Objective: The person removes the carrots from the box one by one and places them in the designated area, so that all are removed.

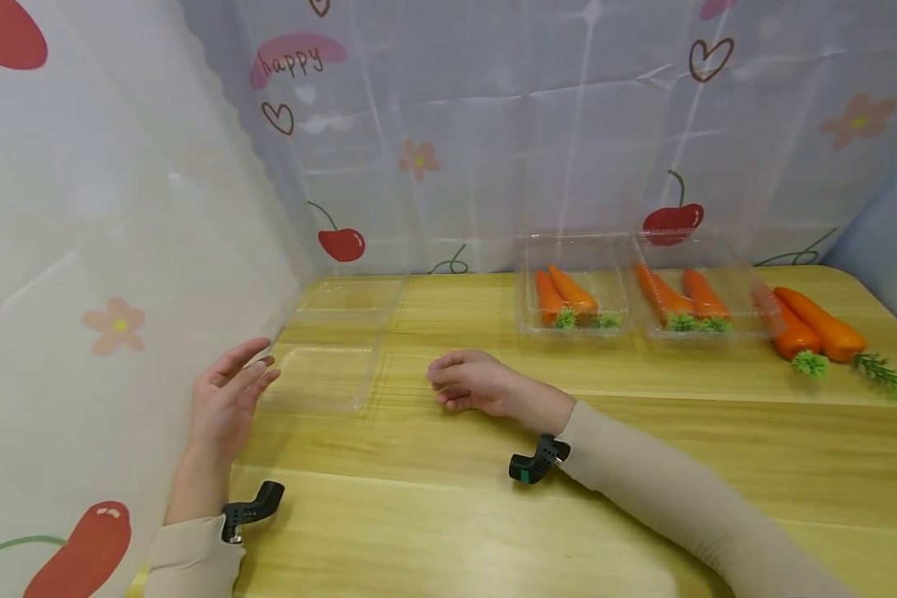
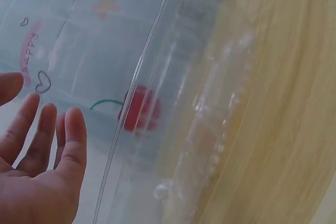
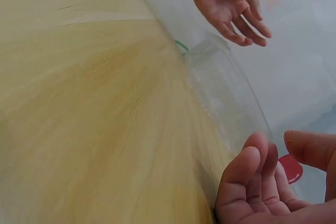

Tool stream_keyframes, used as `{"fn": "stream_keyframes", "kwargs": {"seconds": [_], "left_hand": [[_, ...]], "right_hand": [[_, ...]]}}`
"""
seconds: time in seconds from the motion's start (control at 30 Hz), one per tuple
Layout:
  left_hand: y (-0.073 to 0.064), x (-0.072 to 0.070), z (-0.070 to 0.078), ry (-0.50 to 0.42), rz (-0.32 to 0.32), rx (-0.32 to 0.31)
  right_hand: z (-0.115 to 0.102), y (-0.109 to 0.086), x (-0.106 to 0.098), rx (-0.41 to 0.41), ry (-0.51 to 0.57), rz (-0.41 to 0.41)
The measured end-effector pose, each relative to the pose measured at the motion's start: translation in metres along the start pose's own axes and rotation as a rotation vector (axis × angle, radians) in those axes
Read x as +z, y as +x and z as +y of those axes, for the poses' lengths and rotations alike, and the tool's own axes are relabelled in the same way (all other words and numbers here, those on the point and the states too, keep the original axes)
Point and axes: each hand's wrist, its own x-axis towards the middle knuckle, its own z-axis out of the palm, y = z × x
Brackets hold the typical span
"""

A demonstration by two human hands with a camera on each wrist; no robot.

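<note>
A clear plastic box (image 1: pixel 321 409) stands at the left of the table, close to the side curtain. My left hand (image 1: pixel 224 407) is beside its left edge, palm turned inward and fingers relaxed. In the left wrist view a gap shows between those fingers and the box (image 2: pixel 202 114). My right hand (image 1: pixel 478 384) hovers to the right of the same box, its fingers loosely bent and nothing held. The right wrist view shows thumb and fingers apart. Two more clear boxes, a middle one (image 1: pixel 575 330) and a right one (image 1: pixel 688 334), each contain orange carrots with green tops.
Loose carrots (image 1: pixel 825 324) lie at the right end of the wooden table (image 1: pixel 433 515), partly behind the right box's clear wall. A printed curtain (image 1: pixel 478 191) closes off the back, and another (image 1: pixel 134 249) runs along the left side.
</note>
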Motion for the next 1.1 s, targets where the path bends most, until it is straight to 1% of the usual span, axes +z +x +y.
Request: {"fn": "stream_keyframes", "kwargs": {"seconds": [0.1, 0.23, 0.3, 0.37, 0.57, 0.63, 0.73, 0.83, 0.9, 1.0, 1.1], "left_hand": [[0.001, 0.012, -0.004, 0.068, -0.066, -0.048], [0.0, 0.029, -0.01, 0.154, -0.122, -0.103], [0.0, 0.037, -0.011, 0.176, -0.153, -0.119], [0.0, 0.044, -0.012, 0.17, -0.188, -0.126], [0.004, 0.069, -0.015, 0.1, -0.312, -0.135], [0.005, 0.08, -0.021, 0.098, -0.349, -0.156], [0.005, 0.097, -0.033, 0.109, -0.394, -0.209], [0.004, 0.115, -0.045, 0.146, -0.436, -0.26], [0.003, 0.126, -0.051, 0.186, -0.458, -0.275], [0.003, 0.141, -0.056, 0.258, -0.481, -0.271], [0.006, 0.149, -0.058, 0.318, -0.486, -0.261]], "right_hand": [[-0.001, -0.008, -0.008, -0.012, -0.008, -0.004], [-0.004, -0.02, -0.018, -0.031, -0.014, -0.008], [-0.005, -0.026, -0.023, -0.038, -0.019, -0.013], [-0.005, -0.032, -0.027, -0.04, -0.033, -0.022], [0.0, -0.048, -0.043, -0.051, -0.059, -0.03], [0.001, -0.053, -0.049, -0.053, -0.056, -0.024], [0.002, -0.061, -0.06, -0.058, -0.05, -0.014], [0.003, -0.069, -0.069, -0.061, -0.046, -0.006], [0.003, -0.074, -0.076, -0.061, -0.043, 0.003], [0.004, -0.08, -0.084, -0.067, -0.037, 0.021], [0.005, -0.086, -0.092, -0.075, -0.037, 0.039]]}}
